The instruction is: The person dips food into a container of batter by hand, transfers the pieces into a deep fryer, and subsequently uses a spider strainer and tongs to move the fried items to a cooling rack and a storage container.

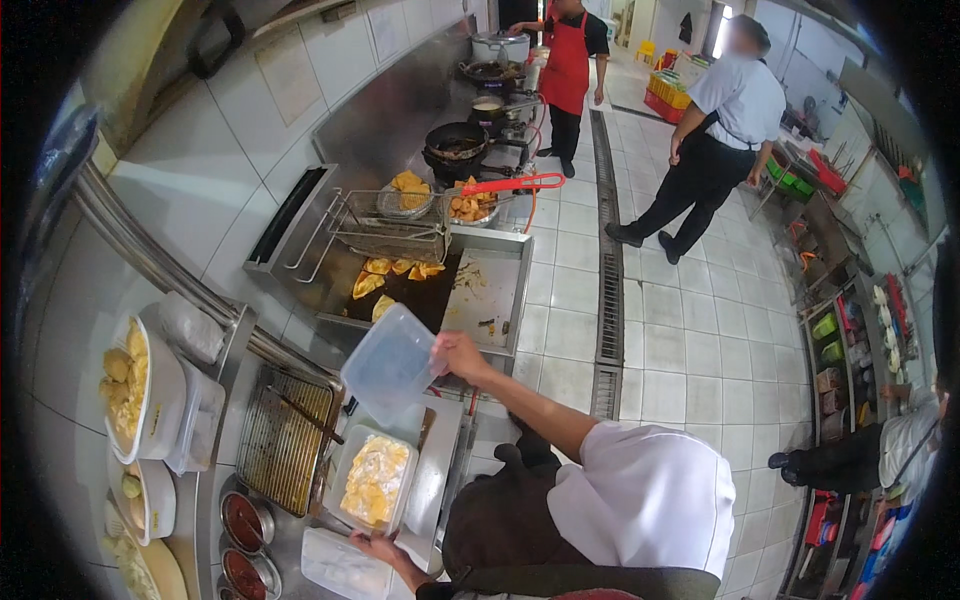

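Observation:
My right hand [459, 356] grips the edge of a translucent plastic lid [394, 360], held tilted between the fryer and the counter. Below it, an open plastic container [409, 487] holds pale yellow, flour-dusted pieces of food [377, 480]. My left hand [381, 547] holds this container at its lower edge; part of the fingers is hidden. Beside that hand lies another translucent container [346, 562], whose contents show only as whitish shapes. Folded yellow pieces [367, 283] float in the dark oil of the fryer [525, 292], under a wire basket [394, 244] with a red handle.
A wire rack tray [285, 442] with a dark utensil across it and metal bowls of red sauce [247, 521] stand near the containers. White tubs [169, 420] line a raised shelf. Stove pans [456, 142] stand beyond the fryer. Several people stand about the tiled floor [675, 337].

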`<action>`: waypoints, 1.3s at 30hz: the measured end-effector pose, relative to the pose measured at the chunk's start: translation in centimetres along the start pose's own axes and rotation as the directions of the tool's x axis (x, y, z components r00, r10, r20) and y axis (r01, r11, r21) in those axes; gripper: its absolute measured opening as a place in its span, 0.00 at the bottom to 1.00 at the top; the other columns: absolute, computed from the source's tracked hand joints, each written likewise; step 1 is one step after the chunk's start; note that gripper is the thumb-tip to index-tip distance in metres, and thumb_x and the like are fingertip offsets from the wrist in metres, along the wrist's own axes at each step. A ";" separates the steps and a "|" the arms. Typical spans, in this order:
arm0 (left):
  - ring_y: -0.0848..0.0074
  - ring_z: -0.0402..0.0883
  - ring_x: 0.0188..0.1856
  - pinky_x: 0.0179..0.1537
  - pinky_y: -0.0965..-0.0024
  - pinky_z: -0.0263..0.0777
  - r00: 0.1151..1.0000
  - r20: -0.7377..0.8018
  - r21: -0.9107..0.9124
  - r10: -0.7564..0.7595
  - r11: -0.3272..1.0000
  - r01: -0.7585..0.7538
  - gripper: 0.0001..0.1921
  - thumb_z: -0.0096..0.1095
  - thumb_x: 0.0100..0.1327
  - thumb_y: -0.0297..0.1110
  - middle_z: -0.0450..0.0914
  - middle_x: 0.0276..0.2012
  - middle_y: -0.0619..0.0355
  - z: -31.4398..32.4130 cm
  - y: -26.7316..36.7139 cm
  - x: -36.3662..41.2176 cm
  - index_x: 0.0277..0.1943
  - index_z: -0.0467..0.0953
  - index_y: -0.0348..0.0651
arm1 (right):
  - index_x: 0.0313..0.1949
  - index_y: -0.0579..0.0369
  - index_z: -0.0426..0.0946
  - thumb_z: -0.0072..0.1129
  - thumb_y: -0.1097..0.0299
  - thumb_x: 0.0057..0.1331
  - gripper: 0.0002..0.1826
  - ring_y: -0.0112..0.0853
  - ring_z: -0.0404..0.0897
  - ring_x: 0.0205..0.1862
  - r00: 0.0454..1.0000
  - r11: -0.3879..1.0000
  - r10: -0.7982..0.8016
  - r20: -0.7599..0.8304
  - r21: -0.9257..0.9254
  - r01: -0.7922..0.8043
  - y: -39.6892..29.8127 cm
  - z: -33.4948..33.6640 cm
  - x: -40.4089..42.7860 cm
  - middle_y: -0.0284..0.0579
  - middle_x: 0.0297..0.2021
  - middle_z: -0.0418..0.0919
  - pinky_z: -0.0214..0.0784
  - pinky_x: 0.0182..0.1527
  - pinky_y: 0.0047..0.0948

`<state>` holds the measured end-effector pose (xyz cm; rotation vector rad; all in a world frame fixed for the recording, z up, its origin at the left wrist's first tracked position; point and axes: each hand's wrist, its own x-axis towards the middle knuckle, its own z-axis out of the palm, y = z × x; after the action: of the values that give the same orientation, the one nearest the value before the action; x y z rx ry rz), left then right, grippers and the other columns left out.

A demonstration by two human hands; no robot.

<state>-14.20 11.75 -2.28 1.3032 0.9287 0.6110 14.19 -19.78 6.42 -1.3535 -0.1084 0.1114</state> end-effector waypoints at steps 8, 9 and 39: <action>0.61 0.68 0.42 0.36 0.59 0.71 0.981 0.066 0.495 0.181 0.848 -0.190 0.15 0.47 0.53 0.23 0.64 0.44 0.49 2.6 -4.5 2.4 0.44 0.60 0.35 | 0.29 0.55 0.73 0.53 0.74 0.62 0.03 0.33 0.81 0.28 0.929 0.878 0.344 0.135 0.305 -0.369 0.9 0.0 -2.9 0.43 0.27 0.79 0.77 0.26 0.31; 0.60 0.68 0.43 0.45 0.56 0.69 0.964 0.123 0.697 0.235 0.671 -0.252 0.15 0.48 0.54 0.24 0.65 0.44 0.46 2.3 -4.6 2.6 0.45 0.60 0.32 | 0.30 0.56 0.72 0.53 0.74 0.62 0.03 0.33 0.81 0.28 0.952 0.921 0.252 0.173 0.260 -0.291 1.1 1.0 -3.5 0.42 0.27 0.79 0.76 0.27 0.31; 0.45 0.70 0.52 0.51 0.56 0.65 0.936 0.219 0.887 0.276 0.343 -0.308 0.34 0.67 0.51 0.31 0.71 0.48 0.33 5.4 6.1 -2.4 0.59 0.57 0.35 | 0.55 0.57 0.67 0.55 0.79 0.53 0.27 0.45 0.60 0.63 0.797 0.737 -0.196 0.571 -0.450 0.504 12.6 12.2 -0.9 0.53 0.60 0.62 0.54 0.63 0.36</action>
<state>-10.16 8.07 4.24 2.5543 1.0450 0.2996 11.37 -5.46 -3.36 -1.8737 -0.9142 0.0889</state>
